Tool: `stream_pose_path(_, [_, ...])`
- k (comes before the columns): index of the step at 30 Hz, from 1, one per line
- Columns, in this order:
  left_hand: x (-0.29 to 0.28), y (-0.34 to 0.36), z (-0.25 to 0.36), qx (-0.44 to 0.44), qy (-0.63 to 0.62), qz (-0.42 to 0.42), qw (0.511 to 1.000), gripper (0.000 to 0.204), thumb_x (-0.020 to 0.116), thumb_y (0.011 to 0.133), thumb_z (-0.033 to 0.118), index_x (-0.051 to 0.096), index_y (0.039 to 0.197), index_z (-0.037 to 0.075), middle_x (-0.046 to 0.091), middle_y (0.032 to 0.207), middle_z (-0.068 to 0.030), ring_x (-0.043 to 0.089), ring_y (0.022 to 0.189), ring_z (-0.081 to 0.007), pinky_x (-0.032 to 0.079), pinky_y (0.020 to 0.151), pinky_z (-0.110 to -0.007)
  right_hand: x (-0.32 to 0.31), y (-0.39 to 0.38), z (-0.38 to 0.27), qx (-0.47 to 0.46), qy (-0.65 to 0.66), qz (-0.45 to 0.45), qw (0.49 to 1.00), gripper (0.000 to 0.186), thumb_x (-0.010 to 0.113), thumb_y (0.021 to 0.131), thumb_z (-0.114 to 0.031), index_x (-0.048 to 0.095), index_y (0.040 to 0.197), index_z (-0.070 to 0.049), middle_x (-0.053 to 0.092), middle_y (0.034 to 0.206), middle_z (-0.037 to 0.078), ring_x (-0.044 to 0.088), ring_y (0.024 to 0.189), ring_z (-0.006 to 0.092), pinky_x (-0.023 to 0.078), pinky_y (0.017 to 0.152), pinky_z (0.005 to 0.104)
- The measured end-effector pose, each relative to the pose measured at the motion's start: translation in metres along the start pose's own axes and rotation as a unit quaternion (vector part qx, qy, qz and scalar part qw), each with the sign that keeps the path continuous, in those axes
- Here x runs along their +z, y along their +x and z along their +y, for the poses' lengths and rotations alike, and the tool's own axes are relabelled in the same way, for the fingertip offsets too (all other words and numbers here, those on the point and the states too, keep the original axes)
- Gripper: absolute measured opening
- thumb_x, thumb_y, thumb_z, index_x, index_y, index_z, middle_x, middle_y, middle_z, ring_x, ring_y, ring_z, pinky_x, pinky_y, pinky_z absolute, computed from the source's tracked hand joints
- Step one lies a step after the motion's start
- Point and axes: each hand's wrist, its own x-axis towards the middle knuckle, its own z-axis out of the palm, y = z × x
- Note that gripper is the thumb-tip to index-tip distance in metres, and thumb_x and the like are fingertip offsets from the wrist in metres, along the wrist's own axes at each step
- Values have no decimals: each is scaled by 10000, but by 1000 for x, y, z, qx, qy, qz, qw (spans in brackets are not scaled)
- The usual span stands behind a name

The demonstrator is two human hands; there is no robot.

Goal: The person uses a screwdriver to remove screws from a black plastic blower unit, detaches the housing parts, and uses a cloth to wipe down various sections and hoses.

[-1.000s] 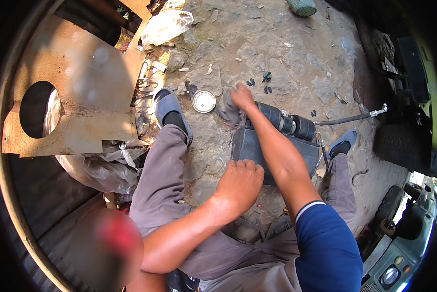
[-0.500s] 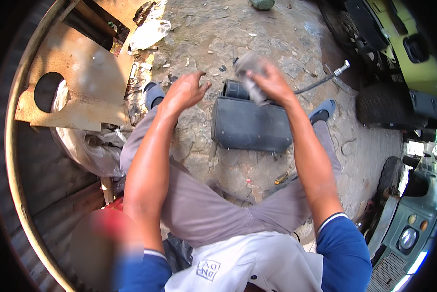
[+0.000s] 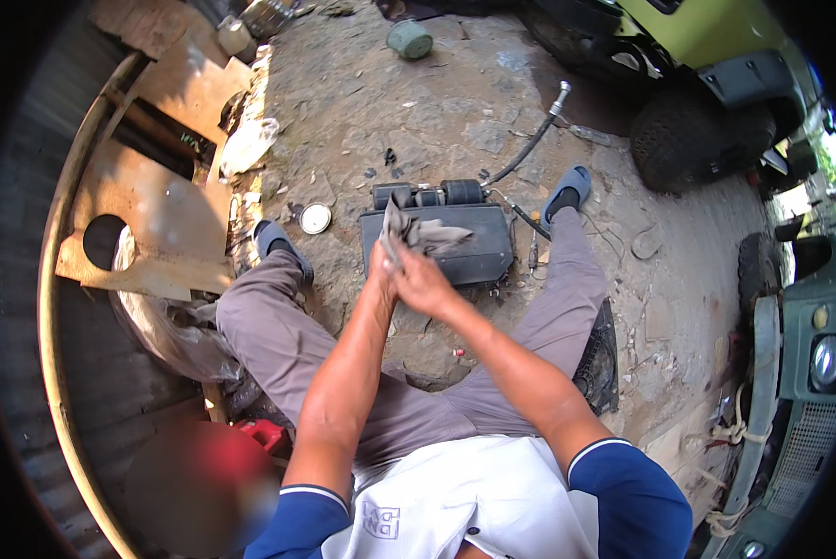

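Observation:
My left hand and my right hand meet, both closed around a crumpled grey rag above a black plastic box. Behind the box lie black cylindrical parts. A black hose with a silver end fitting runs away to the back right, and a second, thinner hose runs down to the right. A round tin lid rests on the ground to the left of the box, between it and my sandalled foot.
A rusty cut sheet and plastic sheeting line the left, against corrugated metal. A green container sits at the back. A yellow-green vehicle with a big tire is back right; a dark green vehicle front is at right.
My right hand has drawn the rag back from behind the box, and my left hand has moved onto it, so both now meet at it. The view has also shifted.

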Motion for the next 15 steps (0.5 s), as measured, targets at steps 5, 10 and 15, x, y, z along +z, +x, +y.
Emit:
stream_pose_path(5, [-44, -20, -7, 16, 14, 193, 981, 406, 378, 1003, 286, 644, 1163, 25, 676, 1053, -132, 671, 903, -260, 574, 785, -416, -43, -33, -21, 163, 98, -167, 968, 593, 546, 988, -432, 503, 1399, -7, 646, 1242, 240, 609, 1170, 411, 474, 979, 445])
stream_pose_path(10, [5, -36, -7, -63, 36, 80, 994, 472, 466, 1011, 493, 638, 1121, 68, 663, 1035, -123, 650, 929, -293, 546, 840, -453, -8, -36, 18, 65, 113, 111, 985, 808, 600, 915, -586, 394, 1501, -71, 420, 1468, 318, 401, 1380, 444, 342, 1125, 465])
stream_pose_path(15, [43, -74, -9, -189, -62, -45, 979, 724, 451, 961, 672, 560, 1331, 60, 648, 1200, -149, 618, 1125, -310, 524, 858, -464, 29, -37, 51, 105, 151, 217, 959, 543, 568, 989, -436, 519, 1389, -74, 518, 1380, 258, 468, 1311, 424, 378, 1078, 462])
